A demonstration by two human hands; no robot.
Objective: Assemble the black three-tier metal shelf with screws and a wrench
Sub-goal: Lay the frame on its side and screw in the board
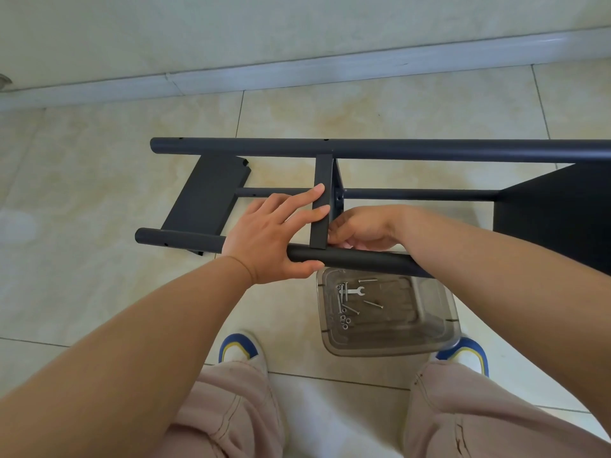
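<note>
The black metal shelf lies on its side on the tiled floor, its far pole (396, 150) and near pole (347, 259) running left to right. Three black panels sit between the poles: left panel (205, 196), middle panel (322, 200), right panel (562, 206). My left hand (274, 236) grips the near pole with the thumb under it, and its fingers rest on the middle panel. My right hand (360, 229) is curled just right of that panel where it meets the near pole; what its fingertips hold is hidden.
A clear plastic box (429, 332) stands on the floor under the near pole, holding several screws (350, 307), nuts and a small flat wrench (355, 291). My two shoes (241, 350) and knees are at the bottom. A wall and skirting board (297, 74) run behind.
</note>
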